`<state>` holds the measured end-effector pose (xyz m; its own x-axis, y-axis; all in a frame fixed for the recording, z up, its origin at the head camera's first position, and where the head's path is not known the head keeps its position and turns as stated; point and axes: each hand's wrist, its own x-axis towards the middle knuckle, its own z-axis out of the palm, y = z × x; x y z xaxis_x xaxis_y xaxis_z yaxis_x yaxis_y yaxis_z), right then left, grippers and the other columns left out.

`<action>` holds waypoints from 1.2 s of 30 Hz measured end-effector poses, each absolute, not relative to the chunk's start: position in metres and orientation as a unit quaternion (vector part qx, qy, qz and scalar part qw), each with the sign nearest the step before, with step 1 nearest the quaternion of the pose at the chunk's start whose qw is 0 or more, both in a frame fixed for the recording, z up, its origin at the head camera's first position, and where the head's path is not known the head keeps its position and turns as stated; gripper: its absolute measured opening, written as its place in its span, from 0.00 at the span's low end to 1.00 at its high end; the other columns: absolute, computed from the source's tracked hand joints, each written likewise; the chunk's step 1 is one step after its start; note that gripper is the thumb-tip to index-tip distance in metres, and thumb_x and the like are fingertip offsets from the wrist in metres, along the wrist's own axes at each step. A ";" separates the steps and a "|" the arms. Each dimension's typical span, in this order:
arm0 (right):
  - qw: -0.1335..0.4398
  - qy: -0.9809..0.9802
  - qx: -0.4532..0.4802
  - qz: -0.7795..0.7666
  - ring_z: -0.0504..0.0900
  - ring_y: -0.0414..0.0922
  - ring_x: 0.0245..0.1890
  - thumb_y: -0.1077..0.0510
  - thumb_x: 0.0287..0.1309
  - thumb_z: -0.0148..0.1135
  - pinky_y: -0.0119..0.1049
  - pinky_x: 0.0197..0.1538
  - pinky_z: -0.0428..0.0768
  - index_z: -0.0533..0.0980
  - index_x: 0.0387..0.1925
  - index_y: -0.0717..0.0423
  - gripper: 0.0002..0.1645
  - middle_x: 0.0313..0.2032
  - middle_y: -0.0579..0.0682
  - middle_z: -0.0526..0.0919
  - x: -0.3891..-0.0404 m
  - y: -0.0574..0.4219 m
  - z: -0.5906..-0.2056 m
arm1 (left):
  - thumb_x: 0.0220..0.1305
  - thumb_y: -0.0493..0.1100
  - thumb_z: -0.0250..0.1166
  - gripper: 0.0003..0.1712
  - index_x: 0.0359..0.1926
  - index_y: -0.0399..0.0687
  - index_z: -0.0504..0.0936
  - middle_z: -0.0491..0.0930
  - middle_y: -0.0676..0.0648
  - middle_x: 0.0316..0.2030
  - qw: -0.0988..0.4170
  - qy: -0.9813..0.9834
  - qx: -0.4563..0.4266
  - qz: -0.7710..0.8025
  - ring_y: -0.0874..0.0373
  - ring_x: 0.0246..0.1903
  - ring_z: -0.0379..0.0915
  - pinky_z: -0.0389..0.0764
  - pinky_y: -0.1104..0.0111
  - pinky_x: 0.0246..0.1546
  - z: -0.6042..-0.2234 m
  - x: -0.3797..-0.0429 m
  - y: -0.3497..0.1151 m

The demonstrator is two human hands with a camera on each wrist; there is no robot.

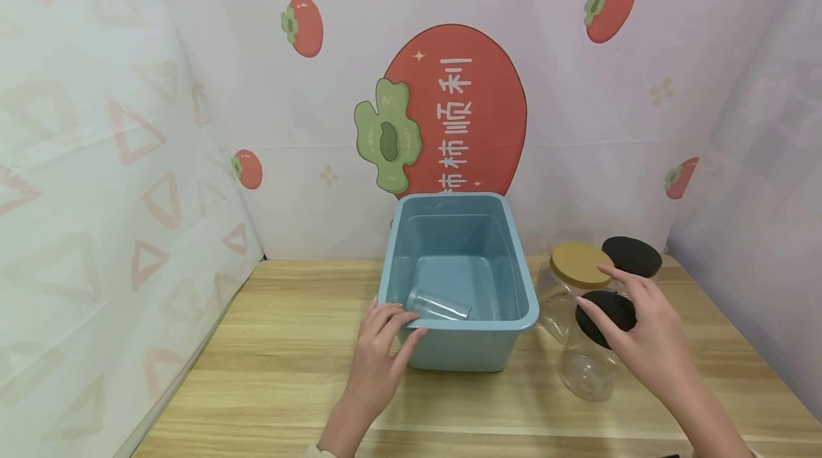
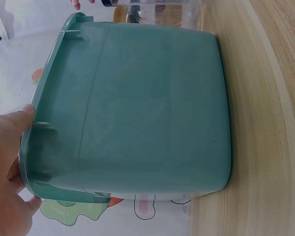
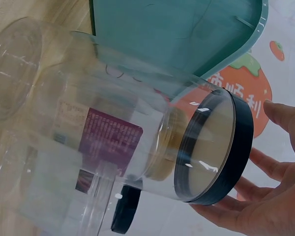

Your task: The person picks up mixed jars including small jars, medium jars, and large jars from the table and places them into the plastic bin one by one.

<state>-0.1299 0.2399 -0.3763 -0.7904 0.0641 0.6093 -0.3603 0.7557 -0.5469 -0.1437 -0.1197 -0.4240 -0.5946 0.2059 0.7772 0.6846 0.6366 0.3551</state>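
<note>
My left hand (image 1: 379, 347) grips the near left rim of a blue plastic bin (image 1: 459, 347), fingers over the edge and thumb outside. In the left wrist view the bin's side wall (image 2: 147, 108) fills the middle. Inside the bin a clear cylindrical container (image 1: 439, 305) lies on its side. On the right, my right hand (image 1: 651, 322) is spread around the black lid (image 1: 606, 315) of a clear jar (image 1: 586, 372) standing upright. The right wrist view has the thumb (image 3: 281, 114) apart from this lid (image 3: 241, 152), with the other fingers close along its edge.
Behind the near jar stand a clear jar with a golden lid (image 1: 581, 264), close to the bin's right side, and another with a black lid (image 1: 632, 256). Printed cloth (image 1: 565, 87) hangs behind the wooden table (image 1: 276, 358).
</note>
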 end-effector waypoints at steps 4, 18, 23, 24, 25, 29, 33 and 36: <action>0.306 -0.887 0.080 0.337 0.75 0.67 0.60 0.62 0.56 0.79 0.64 0.54 0.71 0.74 0.68 0.64 0.39 0.60 0.68 0.77 -0.128 0.242 -0.379 | 0.59 0.39 0.78 0.13 0.45 0.44 0.88 0.84 0.48 0.43 0.361 -0.830 -0.267 -0.331 0.49 0.54 0.79 0.71 0.35 0.68 -0.424 -0.144 -0.120; 0.306 -0.889 0.072 0.332 0.74 0.66 0.60 0.62 0.49 0.84 0.55 0.61 0.70 0.75 0.66 0.64 0.43 0.60 0.66 0.79 -0.124 0.248 -0.393 | 0.60 0.40 0.78 0.12 0.45 0.44 0.88 0.84 0.48 0.42 0.361 -0.831 -0.268 -0.327 0.49 0.54 0.80 0.70 0.36 0.69 -0.423 -0.144 -0.120; 0.303 -0.890 0.065 0.333 0.74 0.68 0.60 0.60 0.49 0.84 0.61 0.60 0.71 0.75 0.66 0.63 0.43 0.60 0.68 0.78 -0.122 0.249 -0.397 | 0.60 0.40 0.78 0.12 0.44 0.44 0.88 0.84 0.48 0.42 0.362 -0.830 -0.270 -0.329 0.47 0.53 0.81 0.70 0.36 0.69 -0.423 -0.143 -0.120; 0.302 -0.891 0.063 0.333 0.73 0.69 0.60 0.60 0.48 0.84 0.66 0.57 0.70 0.75 0.66 0.63 0.44 0.59 0.68 0.78 -0.122 0.249 -0.397 | 0.60 0.40 0.78 0.12 0.44 0.44 0.88 0.84 0.48 0.42 0.362 -0.829 -0.270 -0.329 0.46 0.53 0.81 0.70 0.36 0.69 -0.423 -0.143 -0.120; 0.302 -0.892 0.062 0.332 0.73 0.69 0.59 0.61 0.47 0.85 0.68 0.53 0.70 0.75 0.66 0.64 0.44 0.59 0.69 0.78 -0.122 0.249 -0.398 | 0.60 0.40 0.78 0.12 0.44 0.44 0.88 0.84 0.48 0.42 0.361 -0.829 -0.270 -0.330 0.46 0.53 0.81 0.70 0.36 0.68 -0.422 -0.143 -0.120; 0.304 -0.893 0.055 0.328 0.74 0.70 0.58 0.61 0.44 0.86 0.67 0.50 0.71 0.75 0.66 0.63 0.46 0.59 0.69 0.77 -0.121 0.249 -0.401 | 0.60 0.40 0.78 0.12 0.45 0.44 0.88 0.84 0.48 0.42 0.359 -0.830 -0.270 -0.331 0.45 0.53 0.81 0.70 0.36 0.69 -0.422 -0.143 -0.120; 0.309 -0.890 0.056 0.331 0.74 0.70 0.57 0.61 0.40 0.88 0.67 0.49 0.71 0.76 0.65 0.62 0.48 0.59 0.70 0.76 -0.121 0.250 -0.405 | 0.61 0.40 0.78 0.12 0.45 0.44 0.88 0.84 0.48 0.42 0.358 -0.830 -0.270 -0.332 0.45 0.53 0.81 0.70 0.36 0.69 -0.422 -0.143 -0.121; 0.314 -0.887 0.060 0.333 0.74 0.71 0.57 0.62 0.37 0.88 0.69 0.50 0.71 0.76 0.65 0.62 0.49 0.59 0.71 0.75 -0.122 0.250 -0.408 | 0.61 0.40 0.78 0.13 0.45 0.44 0.88 0.84 0.48 0.42 0.357 -0.831 -0.269 -0.332 0.45 0.53 0.81 0.70 0.36 0.69 -0.422 -0.142 -0.121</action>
<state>-0.1219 0.2503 -0.4082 -0.7961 0.1015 0.5965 -0.3160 0.7710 -0.5529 -0.1424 -0.1205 -0.4219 -0.6005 0.2107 0.7714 0.6840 0.6350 0.3591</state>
